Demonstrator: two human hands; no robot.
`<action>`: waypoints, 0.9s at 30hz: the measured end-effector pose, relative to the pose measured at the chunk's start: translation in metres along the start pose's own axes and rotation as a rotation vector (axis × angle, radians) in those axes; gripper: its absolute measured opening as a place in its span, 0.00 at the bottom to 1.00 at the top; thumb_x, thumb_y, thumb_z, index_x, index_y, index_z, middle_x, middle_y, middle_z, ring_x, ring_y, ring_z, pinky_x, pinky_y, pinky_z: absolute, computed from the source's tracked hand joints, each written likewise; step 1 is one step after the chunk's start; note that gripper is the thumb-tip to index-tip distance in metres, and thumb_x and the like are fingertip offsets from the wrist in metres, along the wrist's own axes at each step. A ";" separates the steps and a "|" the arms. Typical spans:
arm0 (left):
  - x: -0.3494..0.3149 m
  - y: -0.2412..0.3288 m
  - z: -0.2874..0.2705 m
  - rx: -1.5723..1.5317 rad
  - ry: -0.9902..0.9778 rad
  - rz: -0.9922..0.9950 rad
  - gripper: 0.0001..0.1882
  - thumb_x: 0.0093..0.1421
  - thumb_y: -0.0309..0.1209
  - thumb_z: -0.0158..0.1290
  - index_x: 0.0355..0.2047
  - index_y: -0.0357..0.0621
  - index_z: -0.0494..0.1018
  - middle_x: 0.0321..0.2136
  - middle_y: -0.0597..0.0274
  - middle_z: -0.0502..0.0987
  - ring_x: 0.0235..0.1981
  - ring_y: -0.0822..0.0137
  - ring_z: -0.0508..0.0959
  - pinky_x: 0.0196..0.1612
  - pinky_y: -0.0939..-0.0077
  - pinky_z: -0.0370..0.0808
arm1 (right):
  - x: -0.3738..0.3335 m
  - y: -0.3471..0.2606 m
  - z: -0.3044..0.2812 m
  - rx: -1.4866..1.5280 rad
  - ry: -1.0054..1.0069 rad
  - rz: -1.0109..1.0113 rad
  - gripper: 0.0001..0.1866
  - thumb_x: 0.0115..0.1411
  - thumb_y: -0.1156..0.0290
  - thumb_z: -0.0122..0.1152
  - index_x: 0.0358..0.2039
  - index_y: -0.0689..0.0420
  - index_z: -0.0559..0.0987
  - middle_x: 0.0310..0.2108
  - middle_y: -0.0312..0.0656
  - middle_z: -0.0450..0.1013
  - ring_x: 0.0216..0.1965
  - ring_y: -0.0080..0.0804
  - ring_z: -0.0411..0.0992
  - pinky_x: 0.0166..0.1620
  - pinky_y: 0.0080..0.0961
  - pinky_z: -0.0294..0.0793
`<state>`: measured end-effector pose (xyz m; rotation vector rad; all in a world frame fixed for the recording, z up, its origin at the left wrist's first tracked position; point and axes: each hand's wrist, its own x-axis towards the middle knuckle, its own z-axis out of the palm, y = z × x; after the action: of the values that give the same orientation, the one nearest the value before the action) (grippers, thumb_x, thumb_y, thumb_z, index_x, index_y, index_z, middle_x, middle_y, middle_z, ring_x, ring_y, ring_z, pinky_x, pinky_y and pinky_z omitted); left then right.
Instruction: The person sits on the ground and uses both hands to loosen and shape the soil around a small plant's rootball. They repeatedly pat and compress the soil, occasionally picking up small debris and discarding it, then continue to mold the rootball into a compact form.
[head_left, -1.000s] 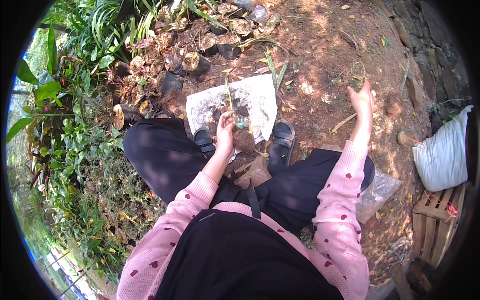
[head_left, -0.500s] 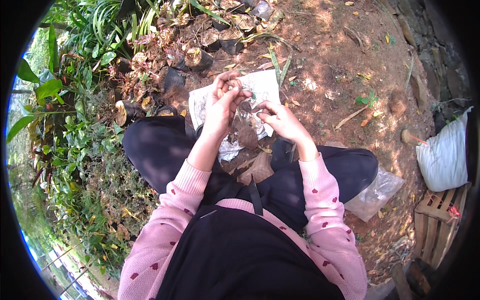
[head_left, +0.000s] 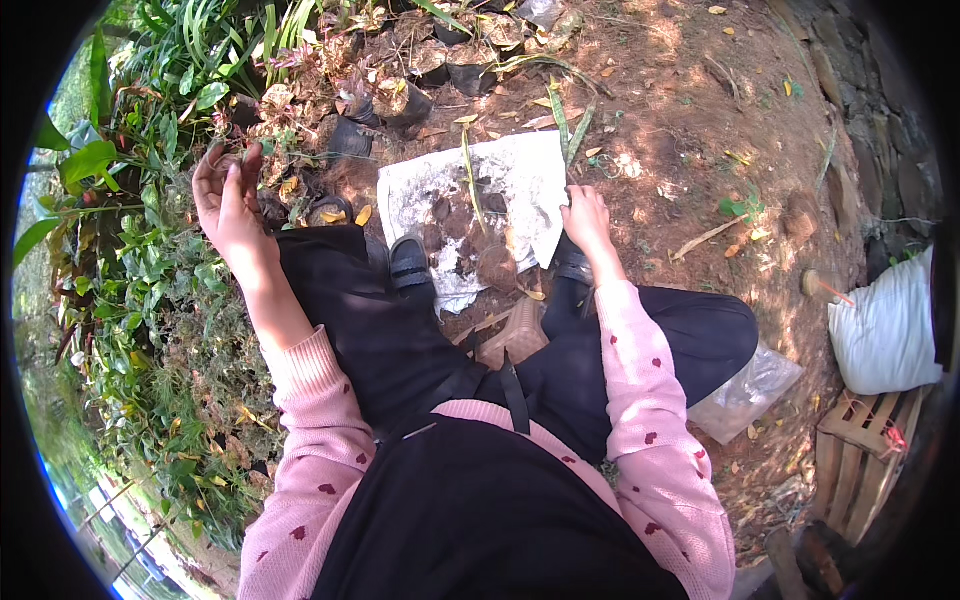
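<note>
My left hand (head_left: pixel 230 208) is raised at the left, beside the plants, with its fingers curled in. A thin greenish strand shows near those fingers, but what they hold is too small to make out. My right hand (head_left: pixel 589 222) is at the right edge of a soil-stained white sheet (head_left: pixel 540 165), fingers closed on that edge. Across the sheet lies a long narrow green leaf (head_left: pixel 470 180). Dark soil is scattered around it, and a brown soil clump (head_left: pixel 497 267) lies at the near side, between my dark shoes (head_left: pixel 409 264).
Dark plant bags (head_left: pixel 402 103) stand beyond the sheet, with dense plants (head_left: pixel 130 310) to the left. On the right are a white sack (head_left: pixel 880 325), a wooden crate (head_left: pixel 850 465) and a stone wall (head_left: pixel 890 150). Clear plastic (head_left: pixel 745 395) lies by my right knee.
My hands were together over the sheet and have separated. The left has swung far left toward the plants; the right has moved to the sheet's right edge. The leaf and soil are uncovered.
</note>
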<state>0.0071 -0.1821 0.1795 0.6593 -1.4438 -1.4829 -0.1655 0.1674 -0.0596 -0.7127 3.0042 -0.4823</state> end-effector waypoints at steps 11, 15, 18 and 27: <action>-0.020 -0.009 0.009 0.273 -0.306 -0.145 0.19 0.61 0.18 0.43 0.54 0.34 0.62 0.37 0.60 0.72 0.39 0.63 0.78 0.48 0.72 0.72 | -0.039 -0.018 0.180 -0.326 -0.616 -0.334 0.26 0.49 0.59 0.63 0.50 0.50 0.74 0.55 0.35 0.66 0.61 0.36 0.57 0.63 0.59 0.44; -0.017 -0.012 0.002 0.321 -0.295 -0.142 0.20 0.61 0.18 0.43 0.55 0.34 0.61 0.36 0.60 0.72 0.39 0.63 0.78 0.49 0.71 0.72 | -0.033 -0.025 0.176 -0.344 -0.792 -0.294 0.22 0.54 0.65 0.52 0.51 0.47 0.74 0.60 0.31 0.60 0.65 0.34 0.50 0.62 0.64 0.39; -0.011 -0.017 -0.003 0.281 -0.255 -0.135 0.20 0.61 0.19 0.42 0.55 0.34 0.61 0.38 0.60 0.71 0.40 0.63 0.77 0.49 0.71 0.72 | -0.008 -0.030 0.166 -0.295 -0.927 -0.162 0.18 0.56 0.70 0.48 0.46 0.46 0.79 0.55 0.32 0.67 0.60 0.38 0.60 0.60 0.65 0.43; -0.010 -0.015 0.002 0.083 -0.195 -0.144 0.17 0.61 0.18 0.44 0.52 0.32 0.63 0.36 0.59 0.71 0.37 0.64 0.77 0.48 0.67 0.74 | 0.089 0.067 0.015 0.781 -0.487 0.438 0.16 0.61 0.66 0.52 0.47 0.58 0.77 0.44 0.39 0.76 0.44 0.34 0.74 0.49 0.27 0.69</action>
<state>0.0056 -0.1739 0.1633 0.6966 -1.6429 -1.6425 -0.2729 0.1809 -0.0894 -0.0786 2.1441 -1.1375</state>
